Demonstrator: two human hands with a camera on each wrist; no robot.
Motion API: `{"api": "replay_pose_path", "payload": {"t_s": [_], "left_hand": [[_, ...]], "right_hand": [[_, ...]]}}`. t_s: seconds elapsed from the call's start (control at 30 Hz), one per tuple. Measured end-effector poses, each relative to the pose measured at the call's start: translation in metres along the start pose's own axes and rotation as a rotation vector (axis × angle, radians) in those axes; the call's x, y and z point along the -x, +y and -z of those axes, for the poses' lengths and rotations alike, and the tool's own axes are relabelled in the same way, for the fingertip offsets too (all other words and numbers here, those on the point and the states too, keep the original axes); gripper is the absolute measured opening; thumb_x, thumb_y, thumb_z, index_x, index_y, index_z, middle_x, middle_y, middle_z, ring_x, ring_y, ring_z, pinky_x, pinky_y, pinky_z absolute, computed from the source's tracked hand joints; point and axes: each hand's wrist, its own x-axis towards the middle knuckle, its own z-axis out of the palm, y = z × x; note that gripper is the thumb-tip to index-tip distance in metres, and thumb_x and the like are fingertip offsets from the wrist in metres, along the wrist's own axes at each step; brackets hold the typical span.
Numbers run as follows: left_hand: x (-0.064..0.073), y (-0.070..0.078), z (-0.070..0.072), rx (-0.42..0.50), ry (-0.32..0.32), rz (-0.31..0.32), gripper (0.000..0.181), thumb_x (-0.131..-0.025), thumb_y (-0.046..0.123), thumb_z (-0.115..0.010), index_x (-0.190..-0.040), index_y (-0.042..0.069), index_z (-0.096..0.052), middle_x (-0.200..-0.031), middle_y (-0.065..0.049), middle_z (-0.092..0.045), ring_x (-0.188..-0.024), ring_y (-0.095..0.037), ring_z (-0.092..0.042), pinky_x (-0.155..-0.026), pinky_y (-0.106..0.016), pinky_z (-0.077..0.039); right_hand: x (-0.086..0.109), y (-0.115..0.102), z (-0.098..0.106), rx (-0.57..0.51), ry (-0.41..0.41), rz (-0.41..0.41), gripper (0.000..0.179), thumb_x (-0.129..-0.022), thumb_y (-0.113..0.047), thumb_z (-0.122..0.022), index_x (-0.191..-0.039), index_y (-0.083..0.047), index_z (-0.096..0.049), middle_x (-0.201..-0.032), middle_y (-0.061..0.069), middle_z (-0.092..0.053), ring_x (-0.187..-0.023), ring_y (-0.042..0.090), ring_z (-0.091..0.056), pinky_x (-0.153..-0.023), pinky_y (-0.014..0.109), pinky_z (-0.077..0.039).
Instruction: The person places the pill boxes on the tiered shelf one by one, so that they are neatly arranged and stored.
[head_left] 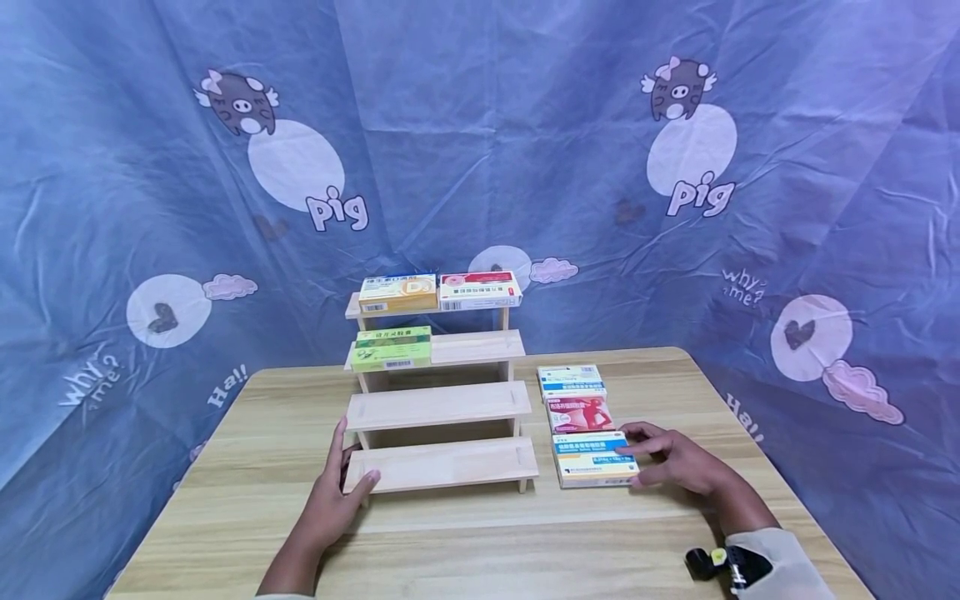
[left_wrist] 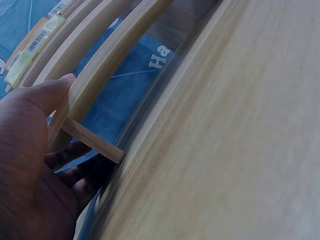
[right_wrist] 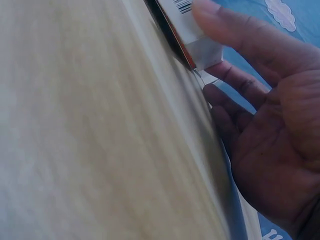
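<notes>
My left hand (head_left: 332,487) grips the left end of the stepped wooden rack (head_left: 442,465), thumb on the lowest step and the other fingers around its side. In the left wrist view the rack's leg (left_wrist: 95,141) passes in front of those fingers. My right hand (head_left: 678,461) pinches the right end of a blue-and-white medicine box (head_left: 592,468), the nearest of a column lying right of the rack. The right wrist view shows the thumb against this box's end (right_wrist: 192,30). Behind it lie a red medicine box (head_left: 573,414) and another blue-and-white one (head_left: 572,381).
On the rack's top step sit a yellow-and-white box (head_left: 397,293) and a red-and-white box (head_left: 480,289). A green box (head_left: 392,347) occupies the left of the step below. The wooden table (head_left: 465,558) meets a blue patterned cloth (head_left: 480,167) at the back and sides.
</notes>
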Motion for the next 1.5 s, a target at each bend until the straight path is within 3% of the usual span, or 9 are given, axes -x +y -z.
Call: {"api": "replay_pose_path", "payload": {"t_s": [0.33,0.43,0.63,0.73,0.97,1.3,1.5], "left_hand": [[0.001,0.001,0.001,0.001,0.001,0.008,0.108,-0.107,0.029,-0.073,-0.177,0.033,0.009,-0.165,-0.027,-0.052,-0.149,-0.044,-0.057,-0.121,-0.062,-0.043],[0.0,0.001,0.0,0.007,-0.001,0.005,0.108,-0.107,0.029,-0.073,-0.177,0.033,0.01,-0.166,-0.028,-0.05,-0.15,-0.046,-0.056,-0.123,-0.063,-0.04],[0.0,0.001,0.0,0.013,-0.002,-0.002,0.108,-0.107,0.029,-0.073,-0.177,0.033,0.01,-0.166,-0.028,-0.049,-0.149,-0.046,-0.056,-0.123,-0.064,-0.041],[0.0,0.0,0.0,0.009,0.002,-0.002,0.108,-0.107,0.029,-0.073,-0.177,0.033,0.01,-0.166,-0.028,-0.05,-0.149,-0.045,-0.057,-0.123,-0.063,-0.041],[0.0,0.001,-0.001,-0.002,0.011,0.001,0.108,-0.107,0.028,-0.073,-0.177,0.032,0.009,-0.165,-0.027,-0.052,-0.148,-0.044,-0.058,-0.122,-0.061,-0.042],[0.001,0.0,-0.001,0.002,0.01,-0.008,0.107,-0.107,0.027,-0.072,-0.177,0.033,0.01,-0.165,-0.028,-0.051,-0.148,-0.046,-0.058,-0.124,-0.064,-0.039],[0.001,-0.001,-0.002,0.01,0.008,-0.016,0.107,-0.107,0.03,-0.072,-0.177,0.034,0.009,-0.165,-0.03,-0.05,-0.148,-0.047,-0.057,-0.123,-0.065,-0.04]], "right_hand": [[0.001,0.001,0.003,-0.035,0.005,0.0,0.046,-0.087,-0.01,-0.089,-0.131,-0.004,-0.079,-0.157,0.035,-0.053,-0.133,-0.015,-0.047,-0.106,0.007,-0.035],[0.002,0.002,0.004,-0.051,0.018,0.019,0.045,-0.088,-0.008,-0.089,-0.131,-0.004,-0.08,-0.155,0.024,-0.058,-0.133,-0.014,-0.049,-0.107,0.007,-0.035],[0.005,0.004,0.006,-0.121,0.011,0.132,0.042,-0.091,0.003,-0.083,-0.133,0.002,-0.077,-0.15,-0.014,-0.061,-0.134,-0.012,-0.051,-0.107,0.007,-0.039],[0.005,0.005,0.008,-0.142,0.002,0.148,0.042,-0.093,0.005,-0.08,-0.134,0.003,-0.075,-0.148,-0.022,-0.059,-0.134,-0.011,-0.051,-0.107,0.008,-0.041],[0.007,0.004,0.01,-0.134,0.026,0.101,0.044,-0.092,0.002,-0.082,-0.135,0.002,-0.075,-0.148,-0.027,-0.059,-0.133,-0.013,-0.051,-0.104,0.01,-0.043],[0.006,-0.006,0.013,-0.15,0.06,0.172,0.044,-0.09,0.01,-0.08,-0.133,0.004,-0.076,-0.148,-0.022,-0.06,-0.132,-0.01,-0.055,-0.104,0.012,-0.047],[0.005,-0.013,0.013,-0.113,0.084,0.206,0.045,-0.089,0.01,-0.08,-0.133,0.001,-0.077,-0.148,-0.021,-0.061,-0.134,-0.009,-0.055,-0.105,0.011,-0.043]]}}
